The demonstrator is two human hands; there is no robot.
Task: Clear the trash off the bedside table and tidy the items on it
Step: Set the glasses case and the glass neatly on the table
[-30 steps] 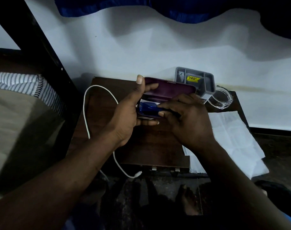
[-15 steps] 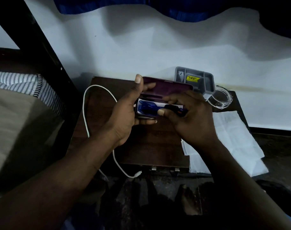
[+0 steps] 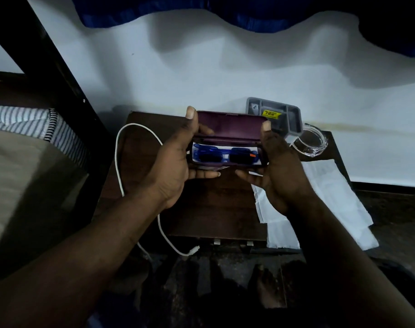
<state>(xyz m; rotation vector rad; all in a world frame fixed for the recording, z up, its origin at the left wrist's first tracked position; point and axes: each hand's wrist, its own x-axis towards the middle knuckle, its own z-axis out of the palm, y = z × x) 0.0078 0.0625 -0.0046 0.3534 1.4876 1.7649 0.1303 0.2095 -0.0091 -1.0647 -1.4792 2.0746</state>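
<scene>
A maroon glasses case [image 3: 227,125] is held above the dark wooden bedside table [image 3: 208,209] with its lid up. Blue-framed glasses [image 3: 225,155] with dark lenses lie folded inside it on a white cloth. My left hand [image 3: 175,166] grips the case's left end, thumb on the lid's edge and fingers under the base. My right hand [image 3: 277,171] grips the right end the same way, thumb up on the lid.
A white cable [image 3: 121,166] loops across the table's left side and hangs off the front. A grey plastic tray [image 3: 287,119] with a yellow sticker and a clear round lid [image 3: 313,143] sit at the back right. White paper [image 3: 332,197] drapes over the right edge. A bed stands at left.
My right hand has left the glasses inside the case and moved to the case's right end. The glasses now lie flat in the case.
</scene>
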